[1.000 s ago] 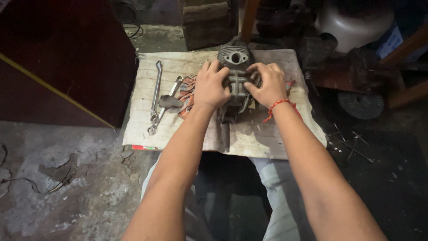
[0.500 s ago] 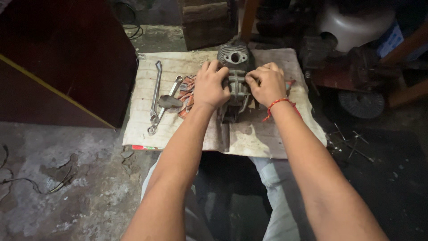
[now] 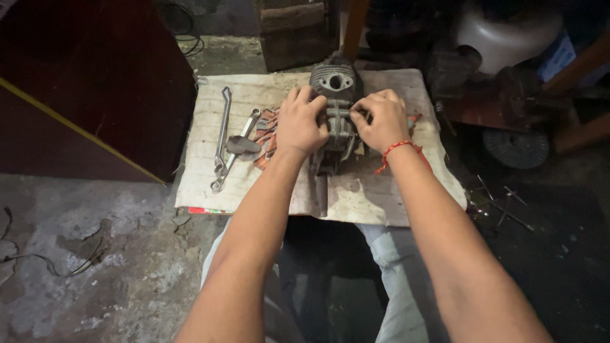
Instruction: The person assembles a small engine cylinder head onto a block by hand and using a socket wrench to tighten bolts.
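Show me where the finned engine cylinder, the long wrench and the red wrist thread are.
finned engine cylinder [image 3: 335, 81], head view, on its grey top face beside the port hole.
long wrench [image 3: 223, 127], head view, mid-shaft.
red wrist thread [image 3: 399, 147], head view, on the band across the right wrist.

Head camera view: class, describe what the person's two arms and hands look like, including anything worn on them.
Both forearms are bare, with no sleeves or gloves. The left hand wears nothing that shows. The right hand has a thin red thread bracelet around its wrist, with a loose end trailing. No rings or watch are visible.

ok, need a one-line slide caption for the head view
Both hands, left hand and right hand, grip a finned grey engine cylinder on stained board, wrenches lying left.
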